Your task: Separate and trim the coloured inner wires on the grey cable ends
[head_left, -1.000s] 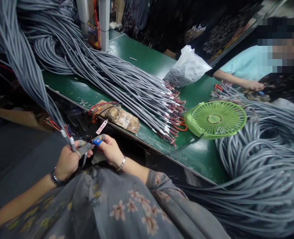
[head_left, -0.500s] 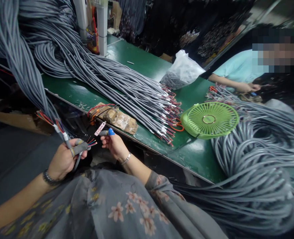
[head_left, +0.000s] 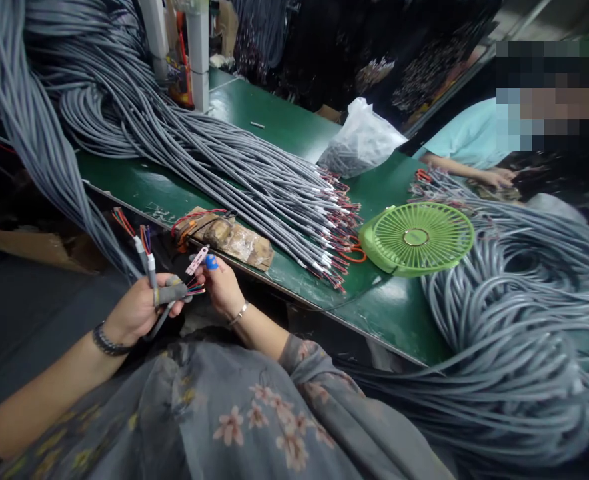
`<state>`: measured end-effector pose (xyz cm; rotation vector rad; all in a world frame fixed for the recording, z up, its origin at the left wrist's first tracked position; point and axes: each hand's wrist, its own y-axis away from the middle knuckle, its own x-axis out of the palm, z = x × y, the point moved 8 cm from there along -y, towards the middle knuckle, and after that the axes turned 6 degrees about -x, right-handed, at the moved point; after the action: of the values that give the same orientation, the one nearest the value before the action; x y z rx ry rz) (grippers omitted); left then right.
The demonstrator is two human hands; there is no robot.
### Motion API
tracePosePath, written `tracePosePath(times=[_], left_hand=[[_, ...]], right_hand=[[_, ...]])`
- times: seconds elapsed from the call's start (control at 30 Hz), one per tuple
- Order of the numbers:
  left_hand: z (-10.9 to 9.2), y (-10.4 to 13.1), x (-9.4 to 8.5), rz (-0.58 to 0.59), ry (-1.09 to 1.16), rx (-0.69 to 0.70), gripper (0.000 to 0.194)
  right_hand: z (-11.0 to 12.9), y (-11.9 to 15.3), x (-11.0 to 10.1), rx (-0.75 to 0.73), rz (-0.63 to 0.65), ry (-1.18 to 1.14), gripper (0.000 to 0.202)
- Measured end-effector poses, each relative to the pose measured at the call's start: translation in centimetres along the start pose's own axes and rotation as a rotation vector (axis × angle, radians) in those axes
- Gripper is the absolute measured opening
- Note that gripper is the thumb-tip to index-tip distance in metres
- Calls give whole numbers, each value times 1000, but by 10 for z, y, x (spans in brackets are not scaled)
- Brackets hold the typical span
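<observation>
My left hand (head_left: 137, 307) is closed round a grey cable (head_left: 150, 270), with grey wrapping on its fingers. Thin coloured wires (head_left: 195, 291) stick out of that hand toward the right. Above it, white-banded cable ends show orange and purple wires (head_left: 145, 239). My right hand (head_left: 224, 290), with a blue cover (head_left: 211, 262) on the thumb, pinches a small pale pink strip (head_left: 197, 261) with dark marks. Its fingers are right beside the wire tips; whether they touch is unclear.
A thick bundle of grey cables (head_left: 214, 153) lies over the green table (head_left: 274, 143). Near its edge is a taped brown block (head_left: 237, 240). A green fan (head_left: 419, 237), a plastic bag (head_left: 362, 140) and coiled cables (head_left: 519, 333) stand right. A co-worker's hands (head_left: 497, 179) are beyond.
My two hands have come closer together, the left moving right with its cable. The pink strip is now beside the coloured wires. The banded cable ends have shifted right.
</observation>
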<state>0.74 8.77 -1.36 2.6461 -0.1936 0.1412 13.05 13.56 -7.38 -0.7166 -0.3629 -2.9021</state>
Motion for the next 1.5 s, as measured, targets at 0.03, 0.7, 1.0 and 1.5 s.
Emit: tracePosePath(times=[0.03,0.7,1.0,1.5], left_hand=[[-1,-1,0,7,-3,3,46],[0,-8,-3,32,-14,-15,33],[5,-12,-5,33,-11,3,39],[4,-8,-4,15,-47,1,49]], right_hand=[[0,0,1,7,15,2,53],[-1,-4,14,102,131,-95,63],[-4,-6,16,164,82,-192,45],[-6,-5,18,175,75,-228,53]])
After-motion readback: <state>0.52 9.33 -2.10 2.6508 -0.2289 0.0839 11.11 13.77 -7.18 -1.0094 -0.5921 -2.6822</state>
